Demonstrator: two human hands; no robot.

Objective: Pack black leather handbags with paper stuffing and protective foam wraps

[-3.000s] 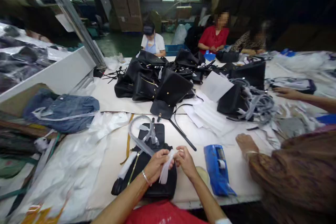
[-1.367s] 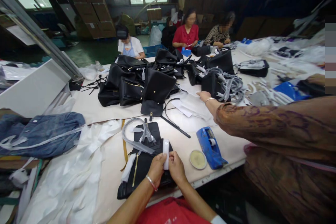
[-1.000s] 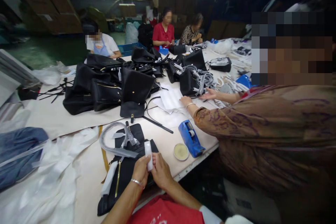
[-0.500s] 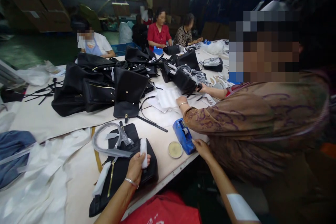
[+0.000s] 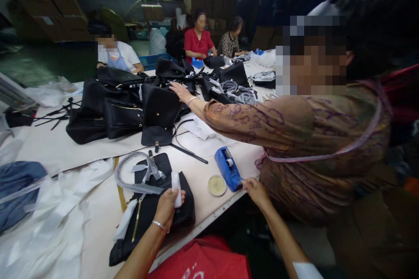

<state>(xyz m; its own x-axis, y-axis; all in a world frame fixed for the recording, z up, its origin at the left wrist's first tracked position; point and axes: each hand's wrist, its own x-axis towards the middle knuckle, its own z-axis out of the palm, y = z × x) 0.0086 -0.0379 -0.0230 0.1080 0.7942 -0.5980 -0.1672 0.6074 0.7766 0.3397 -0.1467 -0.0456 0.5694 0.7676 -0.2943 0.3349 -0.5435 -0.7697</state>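
Observation:
A black bag (image 5: 147, 213) with a gold zipper lies near the table's front edge. On it, my left hand (image 5: 167, 207) is closed around a white-wrapped piece (image 5: 176, 187). A clear plastic-wrapped loop (image 5: 122, 170) rests on the bag's upper part. My right hand (image 5: 257, 191) pinches at the front end of the blue tape dispenser (image 5: 226, 168); any tape between the fingers is too small to make out. A round tin (image 5: 217, 185) sits just left of the dispenser.
A co-worker (image 5: 310, 139) at the right stretches an arm across to the black bag pile (image 5: 121, 109). White wrapping sheets (image 5: 59, 209) and blue cloth (image 5: 19, 192) lie at the left. Three people sit at the far side.
The co-worker's arm has swung forward and left, from the white sheets to the bag pile. The bag that person handled is no longer visible there. My hands have barely shifted.

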